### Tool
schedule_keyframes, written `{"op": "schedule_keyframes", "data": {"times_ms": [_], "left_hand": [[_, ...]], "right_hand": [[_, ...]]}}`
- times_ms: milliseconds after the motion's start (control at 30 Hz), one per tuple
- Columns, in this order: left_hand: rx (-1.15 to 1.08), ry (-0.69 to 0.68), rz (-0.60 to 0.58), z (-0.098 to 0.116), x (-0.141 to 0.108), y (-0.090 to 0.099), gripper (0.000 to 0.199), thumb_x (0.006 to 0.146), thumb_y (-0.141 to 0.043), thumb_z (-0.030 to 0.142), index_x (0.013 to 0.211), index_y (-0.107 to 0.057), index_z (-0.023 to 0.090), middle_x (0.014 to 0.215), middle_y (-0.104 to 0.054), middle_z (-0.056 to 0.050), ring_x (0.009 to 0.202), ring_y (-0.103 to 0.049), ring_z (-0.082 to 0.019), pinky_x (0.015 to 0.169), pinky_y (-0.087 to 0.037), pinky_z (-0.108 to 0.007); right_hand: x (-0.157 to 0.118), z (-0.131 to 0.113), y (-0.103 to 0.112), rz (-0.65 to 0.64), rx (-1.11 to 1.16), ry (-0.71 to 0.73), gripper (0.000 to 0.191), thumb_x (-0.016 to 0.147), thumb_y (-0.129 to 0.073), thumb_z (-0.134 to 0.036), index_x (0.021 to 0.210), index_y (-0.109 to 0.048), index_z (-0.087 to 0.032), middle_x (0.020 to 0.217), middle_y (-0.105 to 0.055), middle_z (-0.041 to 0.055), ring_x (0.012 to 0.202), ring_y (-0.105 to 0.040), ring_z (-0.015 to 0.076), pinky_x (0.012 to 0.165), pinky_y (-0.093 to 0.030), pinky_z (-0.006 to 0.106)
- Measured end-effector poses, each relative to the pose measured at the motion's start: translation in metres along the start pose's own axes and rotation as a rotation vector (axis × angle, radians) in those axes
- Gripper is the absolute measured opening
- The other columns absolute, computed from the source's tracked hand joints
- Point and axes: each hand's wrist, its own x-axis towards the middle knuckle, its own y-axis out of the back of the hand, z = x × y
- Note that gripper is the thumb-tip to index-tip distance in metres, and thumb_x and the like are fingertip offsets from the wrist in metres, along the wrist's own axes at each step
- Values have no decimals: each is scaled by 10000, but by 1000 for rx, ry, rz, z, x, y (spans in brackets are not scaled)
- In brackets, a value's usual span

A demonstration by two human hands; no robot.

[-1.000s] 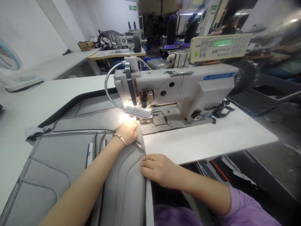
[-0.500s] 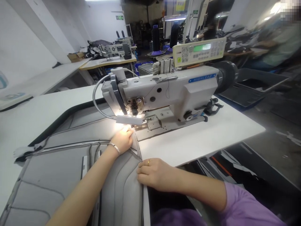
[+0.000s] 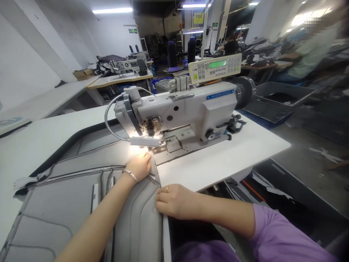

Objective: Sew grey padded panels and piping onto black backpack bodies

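Nearest, the grey padded panel (image 3: 148, 218) spreads over the left of the white bench (image 3: 204, 165), most of its bulk lying flat, presumably so its weight does not drag on the part by the needle. At its right edge the right hand (image 3: 174, 201) has its fingers curled in and seems to pinch the border, probably to keep that edge in line; its thumb is hidden. Farther in, the left hand (image 3: 139, 165) rests on the panel with fingers bent, close to the sewing head, likely to hold the layers flat; whether it grips a fold, I cannot tell through the glare. Just beyond its fingertips, a lamp (image 3: 143, 141) on a bendable neck hangs low, apparently set there to light the stitching spot. Behind it the sewing machine (image 3: 180, 109) stands across the bench, its keypad display (image 3: 215, 68) facing the worker, and dark thread cones (image 3: 171, 56) stand upright beyond.
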Motion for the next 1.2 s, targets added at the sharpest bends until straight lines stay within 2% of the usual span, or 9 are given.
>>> {"op": "schedule_keyframes", "data": {"times_ms": [100, 233, 333, 567, 633, 767, 933, 1067, 1200], "left_hand": [[-7, -24, -2, 6, -7, 6, 299, 771, -396, 129, 963, -625, 138, 996, -645, -117, 951, -599, -226, 862, -491, -344], [5, -50, -17, 12, -19, 12, 280, 787, -427, 219, 963, -632, 147, 1062, -646, -124, 965, -609, -252, 860, -500, -378], [-5, -52, 56, 11, -22, 8, 306, 805, -428, 267, 998, -636, 152, 1114, -639, -121, 981, -612, -252, 852, -510, -364], [-24, -127, 191, 0, -13, -1, 314, 786, -413, 181, 978, -656, 132, 1086, -642, -130, 936, -613, -229, 801, -515, -332], [-1, -127, 218, -3, -10, -2, 319, 775, -413, 158, 963, -670, 139, 986, -652, -120, 901, -602, -234, 773, -504, -340], [46, -63, 203, -10, -8, -7, 319, 759, -420, 147, 921, -693, 180, 705, -608, -57, 696, -576, -216, 618, -455, -330], [-7, -37, 190, -18, -3, -10, 266, 784, -424, 166, 768, -685, 217, 693, -638, -22, 707, -610, -178, 613, -441, -279], [20, -42, 158, -26, 4, -12, 272, 801, -422, 212, 732, -683, 240, 677, -667, -16, 654, -613, -172, 579, -438, -261], [29, -120, 144, -41, 5, -24, 306, 828, -406, 275, 712, -690, 279, 633, -684, 15, 586, -623, -173, 565, -459, -262]], "right_hand": [[0, -4, 2, -2, 18, 1, 190, 901, -425, -116, 724, -459, -174, 743, -556, 20, 729, -540, 99, 687, -440, 212], [-1, -5, 2, 5, 16, 7, 179, 886, -441, -118, 717, -449, -178, 711, -536, 10, 688, -523, 101, 663, -434, 214], [1, -2, 1, -4, 20, 20, 169, 859, -450, -113, 704, -443, -179, 677, -513, -1, 640, -500, 107, 620, -421, 220], [15, 11, -5, -9, 3, 94, 155, 806, -468, -117, 671, -432, -184, 622, -474, -13, 552, -433, 112, 539, -373, 233], [19, 14, -6, 1, -9, 116, 161, 793, -477, -127, 655, -421, -187, 602, -459, -15, 532, -417, 113, 508, -346, 234], [27, 22, -10, 21, -27, 160, 173, 755, -490, -133, 622, -394, -190, 567, -425, -22, 490, -394, 111, 460, -290, 240], [34, 35, -18, 70, -15, 205, 183, 744, -482, -136, 608, -372, -189, 562, -408, -25, 476, -418, 112, 443, -265, 243], [35, 45, -26, 90, 9, 185, 185, 777, -471, -133, 628, -377, -189, 597, -439, -25, 487, -437, 107, 456, -289, 250], [35, 47, -29, 2, 39, 128, 210, 812, -499, -181, 638, -382, -198, 627, -480, -29, 538, -486, 110, 478, -332, 256]]}}
